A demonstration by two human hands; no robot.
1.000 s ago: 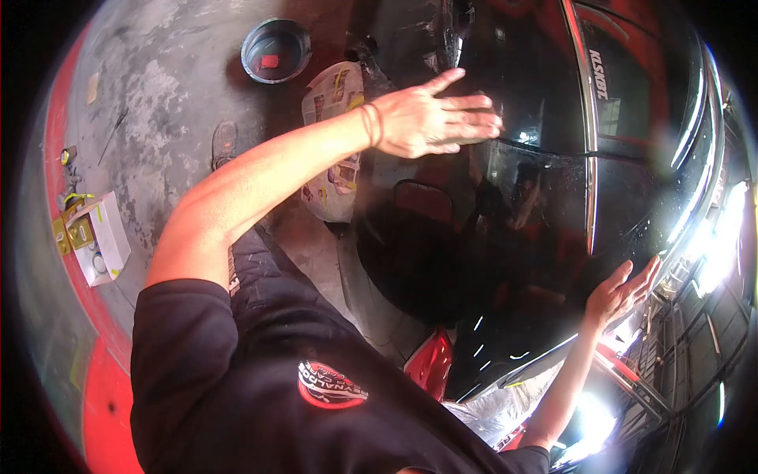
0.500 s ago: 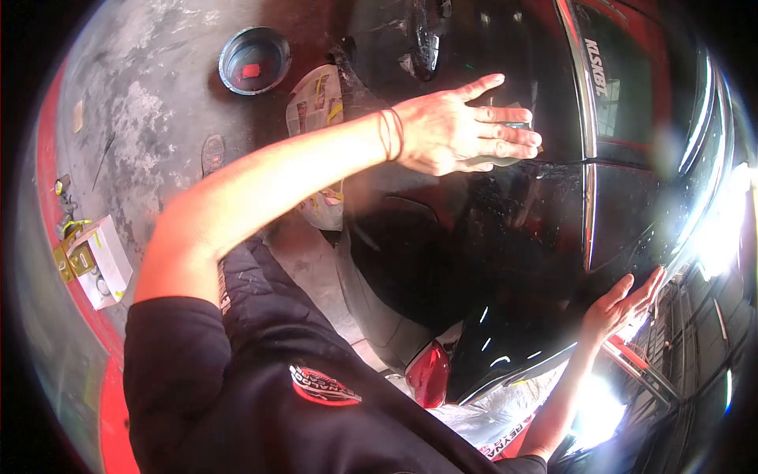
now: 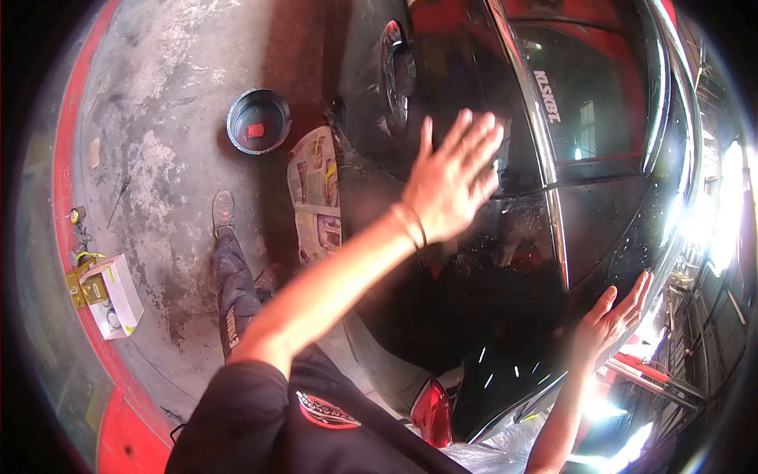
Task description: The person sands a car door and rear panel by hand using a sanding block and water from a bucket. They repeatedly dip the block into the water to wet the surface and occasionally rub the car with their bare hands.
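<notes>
My left hand (image 3: 450, 186) lies flat, fingers spread, on the glossy black car body (image 3: 505, 268), pressing a thin grey pad (image 3: 503, 130) whose edge just shows past the fingertips. My right hand (image 3: 609, 320) rests open and flat on the same wet-looking black panel at the lower right, holding nothing. A chrome trim strip (image 3: 553, 229) runs down the car between the two hands, below a dark window with white lettering (image 3: 548, 96).
On the concrete floor stand a round bucket (image 3: 258, 121) with a red thing inside and a small white box (image 3: 112, 294). Newspaper masking (image 3: 314, 189) hangs by the wheel arch. A red tail light (image 3: 433, 411) shows low down. My shoe (image 3: 223, 212) is on the floor.
My left hand has swung with the pad from pointing right to pointing up the panel. The view has tilted. My right hand stays flat in the same place.
</notes>
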